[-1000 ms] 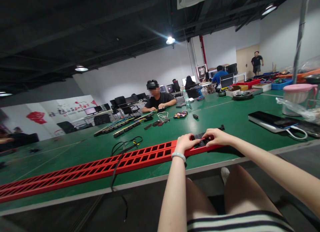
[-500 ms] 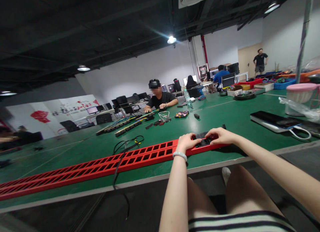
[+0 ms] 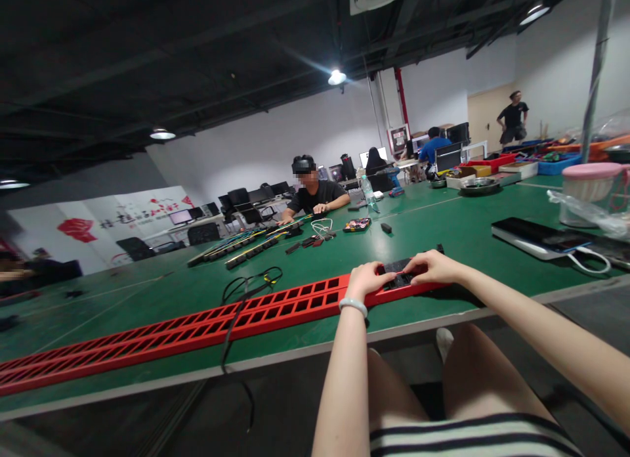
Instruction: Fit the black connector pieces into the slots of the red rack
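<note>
Head view: left hand (image 3: 365,280) and right hand (image 3: 433,266) curl narrowly over black parts (image 3: 401,281) at the red rack's (image 3: 197,342) right end; whether the fingers grip cannot be told. Uneven pressure could tilt a part; the overhanging strap (image 3: 228,342), if snagged, might drag the rack.

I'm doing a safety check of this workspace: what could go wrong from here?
The black strap lies across the red frame and hangs over the edge of the green table; a leg might catch it and tug the frame.

The left hand and right hand have fingers close together at the black parts, so a fingertip could get pinched.
</note>
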`<state>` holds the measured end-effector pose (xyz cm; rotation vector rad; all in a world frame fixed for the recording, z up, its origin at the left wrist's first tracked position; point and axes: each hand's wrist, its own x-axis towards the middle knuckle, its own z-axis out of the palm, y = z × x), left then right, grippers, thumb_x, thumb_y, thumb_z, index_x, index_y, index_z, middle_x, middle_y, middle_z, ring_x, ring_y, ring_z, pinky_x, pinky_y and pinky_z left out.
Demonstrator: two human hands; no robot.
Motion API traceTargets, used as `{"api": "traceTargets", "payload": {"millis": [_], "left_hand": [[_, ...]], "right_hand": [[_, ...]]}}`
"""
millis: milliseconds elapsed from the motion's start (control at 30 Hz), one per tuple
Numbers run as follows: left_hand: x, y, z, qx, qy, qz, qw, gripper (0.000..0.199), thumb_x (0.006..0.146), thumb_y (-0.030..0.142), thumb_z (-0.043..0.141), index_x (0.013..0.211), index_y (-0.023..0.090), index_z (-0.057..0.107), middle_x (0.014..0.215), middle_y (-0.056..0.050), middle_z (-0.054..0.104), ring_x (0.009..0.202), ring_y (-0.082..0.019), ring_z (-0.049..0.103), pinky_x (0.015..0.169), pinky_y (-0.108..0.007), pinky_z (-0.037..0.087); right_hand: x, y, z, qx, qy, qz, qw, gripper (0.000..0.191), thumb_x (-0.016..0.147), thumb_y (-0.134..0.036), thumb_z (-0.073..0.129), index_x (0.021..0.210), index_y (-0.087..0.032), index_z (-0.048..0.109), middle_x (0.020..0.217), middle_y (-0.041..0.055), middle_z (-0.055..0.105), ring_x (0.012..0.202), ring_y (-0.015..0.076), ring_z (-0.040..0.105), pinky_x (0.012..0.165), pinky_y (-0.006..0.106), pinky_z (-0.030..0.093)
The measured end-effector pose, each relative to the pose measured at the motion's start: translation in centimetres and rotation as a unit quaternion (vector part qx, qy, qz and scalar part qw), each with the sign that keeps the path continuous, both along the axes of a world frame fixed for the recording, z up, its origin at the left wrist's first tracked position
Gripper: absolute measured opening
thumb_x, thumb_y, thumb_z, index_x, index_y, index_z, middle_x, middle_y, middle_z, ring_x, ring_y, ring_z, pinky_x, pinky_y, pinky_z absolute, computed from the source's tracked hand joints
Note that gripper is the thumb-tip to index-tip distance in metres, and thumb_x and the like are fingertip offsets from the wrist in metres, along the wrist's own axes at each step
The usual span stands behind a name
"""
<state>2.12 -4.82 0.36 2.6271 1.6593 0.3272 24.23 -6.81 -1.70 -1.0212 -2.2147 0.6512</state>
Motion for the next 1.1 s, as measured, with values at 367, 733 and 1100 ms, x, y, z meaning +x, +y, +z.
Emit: {"api": "traceTargets", "payload": {"millis": [367,733,1100], "left_hand": [[-0.1,0.0,-0.1,0.006,0.000,-0.001,1.000,0.062,0.066,0.071,0.034,0.100,0.026,0.058,0.101,-0.002,0.062,0.091,-0.021,0.056,0.075,-0.026,0.041],[-0.1,0.2,-0.1,0.007,0.001,0.002,1.000,0.059,0.066,0.069,0.038,0.103,0.027,0.057,0.103,-0.002,0.061,0.093,-0.022,0.056,0.077,-0.027,0.041],[-0.5,0.4,-0.6,0.002,-0.017,0.001,1.000,0.066,0.064,0.073,0.034,0.106,0.026,0.056,0.103,-0.003,0.061,0.092,-0.022,0.055,0.078,-0.028,0.040]], "right_hand": [[0.0,-0.1,0.0,0.069,-0.010,0.047,0.996,0.027,0.068,-0.038,0.058,0.082,-0.018,0.069,0.093,0.0063,0.064,0.085,0.0183,0.057,0.077,0.027,0.042],[0.2,0.0,-0.3,0.162,0.043,0.006,0.986,0.021,0.075,-0.030,0.051,0.084,-0.020,0.067,0.090,0.0059,0.061,0.082,0.0163,0.056,0.077,0.028,0.042],[6.3,5.8,-4.4,0.220,-0.053,-0.258,0.939,0.036,0.062,-0.009,0.047,0.090,-0.019,0.066,0.101,0.0079,0.057,0.098,0.0218,0.048,0.090,0.033,0.035]]}}
